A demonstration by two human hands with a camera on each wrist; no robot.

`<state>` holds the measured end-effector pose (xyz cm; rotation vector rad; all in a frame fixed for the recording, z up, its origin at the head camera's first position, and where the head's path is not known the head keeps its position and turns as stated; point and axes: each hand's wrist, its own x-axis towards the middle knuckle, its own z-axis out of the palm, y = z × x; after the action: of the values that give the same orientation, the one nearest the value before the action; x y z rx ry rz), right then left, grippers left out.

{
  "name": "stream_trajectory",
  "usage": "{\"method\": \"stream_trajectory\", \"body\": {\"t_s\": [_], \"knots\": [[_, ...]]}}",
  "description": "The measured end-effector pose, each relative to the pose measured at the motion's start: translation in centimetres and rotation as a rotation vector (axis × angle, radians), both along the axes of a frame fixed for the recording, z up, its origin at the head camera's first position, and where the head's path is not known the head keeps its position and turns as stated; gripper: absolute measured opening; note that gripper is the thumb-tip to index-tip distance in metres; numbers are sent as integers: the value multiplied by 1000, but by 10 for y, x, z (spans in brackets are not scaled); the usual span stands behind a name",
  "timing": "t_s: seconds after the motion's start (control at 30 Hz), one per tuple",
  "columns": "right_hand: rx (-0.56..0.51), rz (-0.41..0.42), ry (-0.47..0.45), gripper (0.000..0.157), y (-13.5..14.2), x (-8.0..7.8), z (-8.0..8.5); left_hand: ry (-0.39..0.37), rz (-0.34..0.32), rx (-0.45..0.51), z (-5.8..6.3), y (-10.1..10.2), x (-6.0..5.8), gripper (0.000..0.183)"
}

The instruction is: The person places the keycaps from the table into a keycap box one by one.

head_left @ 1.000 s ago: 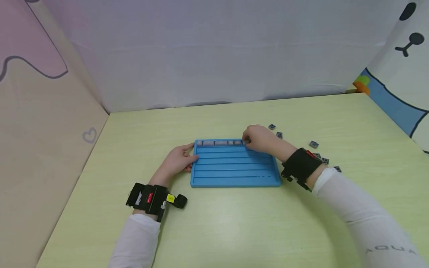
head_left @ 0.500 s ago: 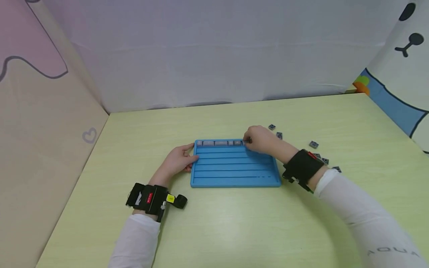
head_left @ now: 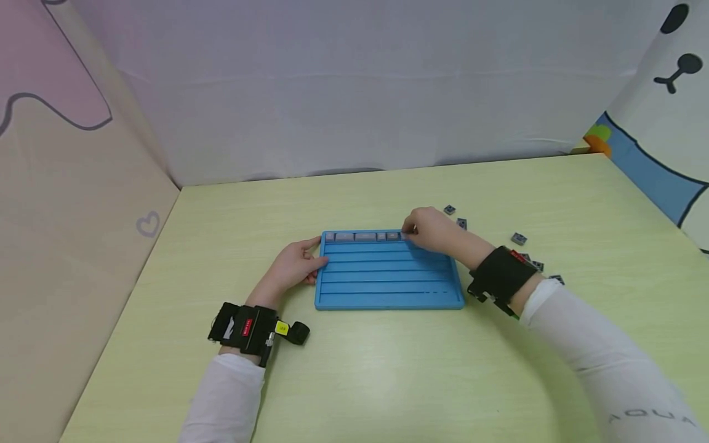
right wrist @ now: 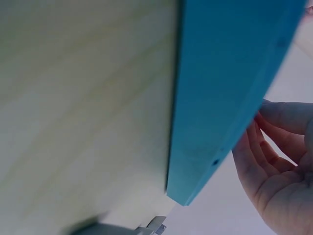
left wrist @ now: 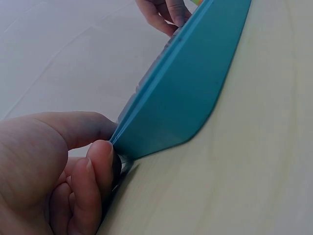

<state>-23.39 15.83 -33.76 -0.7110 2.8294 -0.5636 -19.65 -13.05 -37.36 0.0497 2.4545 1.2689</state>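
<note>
A blue tray [head_left: 382, 289] with ridged rows lies on the table. Along its far row sit several grey keycaps [head_left: 365, 237], starting from the left end. My left hand [head_left: 290, 264] grips the tray's left edge, thumb on top; in the left wrist view the thumb and fingers of this left hand [left wrist: 54, 166] meet at the tray's corner. Over the far row, right of the placed keycaps, my right hand [head_left: 434, 231] pinches a small keycap against the tray, mostly hidden by the fingertips. In the right wrist view the right hand [right wrist: 279, 161] reaches behind the tray's side wall.
Several loose keycaps lie right of the tray: one keycap [head_left: 449, 210] beyond the right hand, another keycap [head_left: 519, 239] farther right, and more by the right wrist strap. A pale curtain [head_left: 360, 92] hangs behind the table [head_left: 376, 381].
The right hand and wrist have shifted very slightly right, with the fingertips still at the same spot of the far row. The left hand and the tray have stayed put.
</note>
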Motion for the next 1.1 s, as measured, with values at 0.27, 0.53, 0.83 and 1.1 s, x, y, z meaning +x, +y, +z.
{"method": "stream_trajectory", "body": {"t_s": [0.27, 0.53, 0.83, 1.1], "knots": [[-2, -2, -6, 20, -1, 1, 0, 0, -4, 2, 1, 0, 0, 65], [-9, -5, -17, 19, -1, 0, 1, 2, -4, 1, 0, 1, -2, 65], [-11, -11, -23, 18, 2, -1, 3, 3, 0, 1, -3, 0, -4, 65], [-26, -34, -31, 23, 9, -2, 8, 6, -5, -13, -1, 1, -3, 65]]}}
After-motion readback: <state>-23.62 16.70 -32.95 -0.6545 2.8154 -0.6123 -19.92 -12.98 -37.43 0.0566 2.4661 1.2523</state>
